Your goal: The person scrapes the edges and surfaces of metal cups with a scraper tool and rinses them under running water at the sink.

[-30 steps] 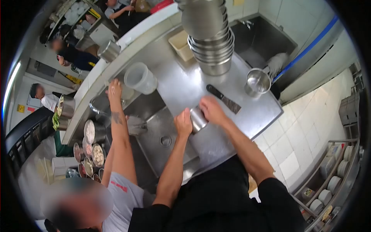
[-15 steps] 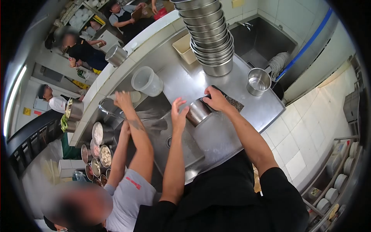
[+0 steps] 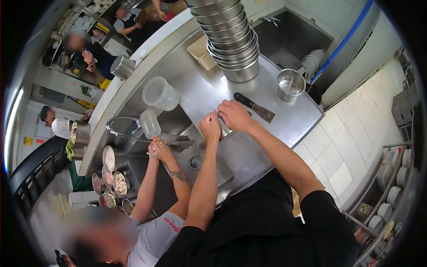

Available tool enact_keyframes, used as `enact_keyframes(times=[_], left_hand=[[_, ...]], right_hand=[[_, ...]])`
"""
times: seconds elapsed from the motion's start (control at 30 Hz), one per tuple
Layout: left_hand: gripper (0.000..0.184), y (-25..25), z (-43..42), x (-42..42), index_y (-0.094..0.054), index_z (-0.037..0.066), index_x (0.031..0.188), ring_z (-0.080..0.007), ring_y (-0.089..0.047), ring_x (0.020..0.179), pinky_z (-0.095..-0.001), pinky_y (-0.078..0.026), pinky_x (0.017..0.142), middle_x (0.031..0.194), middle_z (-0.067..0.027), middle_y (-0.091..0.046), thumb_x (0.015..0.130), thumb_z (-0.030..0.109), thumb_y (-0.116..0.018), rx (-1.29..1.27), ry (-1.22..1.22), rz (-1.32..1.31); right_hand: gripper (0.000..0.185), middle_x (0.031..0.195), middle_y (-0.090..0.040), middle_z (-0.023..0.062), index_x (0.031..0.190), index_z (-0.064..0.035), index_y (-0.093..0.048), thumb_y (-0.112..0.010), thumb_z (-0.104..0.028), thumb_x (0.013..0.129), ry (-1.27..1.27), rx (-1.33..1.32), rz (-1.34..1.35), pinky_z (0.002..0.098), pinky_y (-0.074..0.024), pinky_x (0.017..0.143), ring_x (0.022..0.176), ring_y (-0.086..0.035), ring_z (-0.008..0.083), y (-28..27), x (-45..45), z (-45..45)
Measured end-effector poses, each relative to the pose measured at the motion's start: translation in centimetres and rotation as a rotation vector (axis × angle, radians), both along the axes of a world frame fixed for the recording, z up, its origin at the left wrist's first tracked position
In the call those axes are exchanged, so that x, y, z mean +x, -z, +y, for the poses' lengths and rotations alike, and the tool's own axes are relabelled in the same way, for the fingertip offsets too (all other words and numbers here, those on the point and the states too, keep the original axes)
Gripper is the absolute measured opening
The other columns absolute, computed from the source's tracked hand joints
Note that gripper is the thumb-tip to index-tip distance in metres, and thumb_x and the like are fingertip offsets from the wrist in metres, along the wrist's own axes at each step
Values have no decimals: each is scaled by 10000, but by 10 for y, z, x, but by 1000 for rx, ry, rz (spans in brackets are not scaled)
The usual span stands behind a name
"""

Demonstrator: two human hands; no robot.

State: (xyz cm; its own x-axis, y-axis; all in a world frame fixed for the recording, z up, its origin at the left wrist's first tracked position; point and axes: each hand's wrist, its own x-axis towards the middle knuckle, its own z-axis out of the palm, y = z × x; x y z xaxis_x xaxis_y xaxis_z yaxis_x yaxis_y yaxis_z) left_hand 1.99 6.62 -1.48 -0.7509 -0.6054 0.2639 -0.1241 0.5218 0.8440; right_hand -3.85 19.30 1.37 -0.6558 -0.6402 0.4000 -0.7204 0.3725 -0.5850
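My left hand [image 3: 210,126] and my right hand [image 3: 234,115] are both on a metal cup [image 3: 225,129], which sits over the bench [image 3: 249,142] between the sink [image 3: 207,173] and the scraper [image 3: 263,113]. The fingers of my left are curled in narrow against one side of it; those of my right bend over the other side and the top, and between them they cover most of the cup (I cannot tell whether it has a handle, or what is in it).

As I judge it, the step in hand is simply a two-handed hold, and any move from here calls for even pressure from both sides, since bare metal can slip. It also calls for care with my right knuckles, because the scraper lies just beyond them, its black grip nearest.

Towards the right corner of the bench stands a small metal pan [image 3: 291,84], well apart from my hands. A tall stack of metal pots [image 3: 241,71] rises towards the far edge, with a cream tub [image 3: 201,54] just beside it. Near the back edge, by the sink, is a clear bucket [image 3: 161,94]. On my left, a co-worker's hands [image 3: 162,151] are together over the sink, near a clear container [image 3: 150,124]
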Motion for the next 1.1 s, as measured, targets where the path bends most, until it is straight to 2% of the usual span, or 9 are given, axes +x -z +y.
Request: enact_keyframes(times=[0.23, 0.3, 0.33, 0.53, 0.73, 0.8, 0.9, 0.97, 1.1], left_hand=[[503, 1, 6, -9, -439, -56, 633, -189, -302, 514, -419, -303, 514, 539, -169, -315, 918, 341, -558, -55, -18, -6], [469, 3, -4, -3, -528, -42, 621, -356, -426, 472, -461, -330, 515, 562, -236, -457, 908, 328, -549, -176, -38, -51], [515, 0, -4, -1, -464, -45, 607, -189, -303, 497, -422, -304, 508, 519, -161, -331, 930, 345, -561, -130, -8, -31], [495, 9, -6, 6, -523, -63, 637, -171, -350, 480, -424, -295, 483, 509, -173, -375, 939, 327, -565, -227, -29, 47], [484, 4, -1, 18, -556, -63, 660, -217, -376, 466, -420, -342, 502, 526, -218, -442, 934, 337, -562, -123, -84, -51], [483, -3, -1, 7, -552, -62, 659, -222, -372, 468, -420, -345, 505, 522, -215, -438, 933, 336, -564, -144, -87, -48], [477, -3, 4, 10, -525, -63, 648, -219, -347, 472, -427, -327, 502, 512, -201, -405, 935, 315, -566, -136, -123, -22], [464, 0, -2, 13, -565, -37, 627, -346, -428, 453, -468, -326, 501, 539, -225, -470, 915, 327, -567, -109, -108, -40], [460, -2, -2, 13, -551, -44, 630, -322, -408, 443, -458, -319, 492, 527, -218, -446, 916, 316, -567, -109, -102, -27]], right_hand=[[99, 903, -608, 132, 851, -58, -614, -557, -138, 848, 103, -57, 62, 495, -456, 734, 813, -555, 372, 29, -9, -8], [101, 892, -609, 116, 837, -67, -612, -553, -148, 846, 231, -162, -48, 495, -453, 720, 812, -553, 366, 33, -21, -4], [110, 898, -612, 116, 842, -64, -614, -550, -153, 849, 214, -183, -61, 494, -456, 727, 822, -555, 367, 33, -20, -4], [102, 918, -625, 147, 868, -51, -631, -583, -124, 817, 250, -87, -126, 463, -463, 760, 853, -565, 368, 42, -20, -8], [95, 902, -629, 161, 829, -34, -630, -591, -116, 803, 106, -9, 30, 449, -475, 739, 813, -593, 362, 35, -3, -13], [107, 891, -634, 179, 850, -8, -622, -601, -100, 800, 217, -47, -332, 450, -485, 758, 830, -609, 365, 49, -23, -8], [136, 878, -635, 193, 871, 10, -615, -624, -99, 791, 250, -198, -386, 455, -493, 777, 838, -620, 370, 53, -20, -3], [179, 956, -636, 194, 919, -9, -634, -648, -138, 796, 254, -149, -431, 438, -479, 857, 947, -604, 363, 49, -26, -1], [228, 995, -632, 195, 945, 6, -642, -646, -172, 803, 166, 16, -408, 432, -475, 884, 1003, -590, 358, 26, -27, 13]])
